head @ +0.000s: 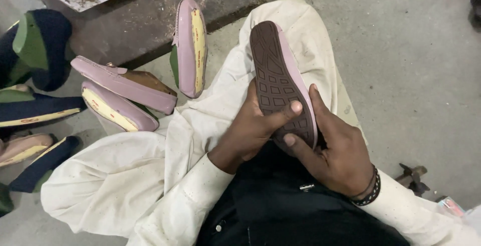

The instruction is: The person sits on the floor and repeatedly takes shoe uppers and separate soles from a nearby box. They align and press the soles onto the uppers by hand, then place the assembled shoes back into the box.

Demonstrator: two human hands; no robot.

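While both hands clamp pink shoe [280, 75] sole-up | L grip [253, 126] & R grip [335, 151] on heel

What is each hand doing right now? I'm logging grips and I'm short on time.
Left hand: closed on the pink shoe, thumb across its brown sole.
Right hand: closed on the same shoe's heel end.

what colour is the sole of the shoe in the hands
Dark brown sole with a moulded tread, on a pale pink shoe; seen in the head view.

Dim, even light — soft shadows, slightly soft focus.
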